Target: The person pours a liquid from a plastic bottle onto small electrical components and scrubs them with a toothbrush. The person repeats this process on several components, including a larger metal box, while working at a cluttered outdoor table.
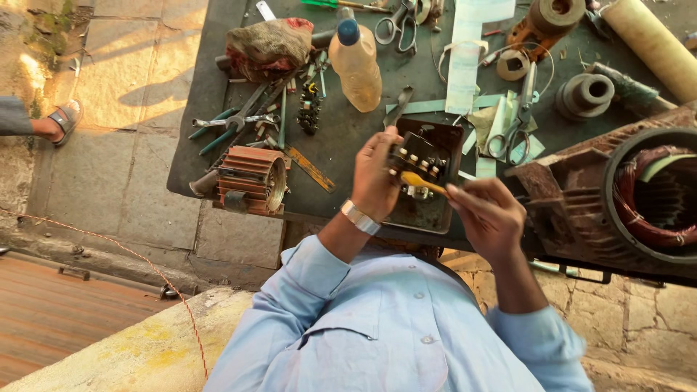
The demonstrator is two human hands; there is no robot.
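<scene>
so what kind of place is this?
Probably an outdoor motor repair stall: a work table strewn with spanners, a motor housing with copper windings, stone paving underfoot.

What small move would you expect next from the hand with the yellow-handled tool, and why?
Probably a slight press and turn of the yellow-handled tool on a screw of the terminal block. The right hand already has its tip at the block, while the left hand grips the block over the dark box. Whether the tip sits in a screw head is too small to tell.
</scene>
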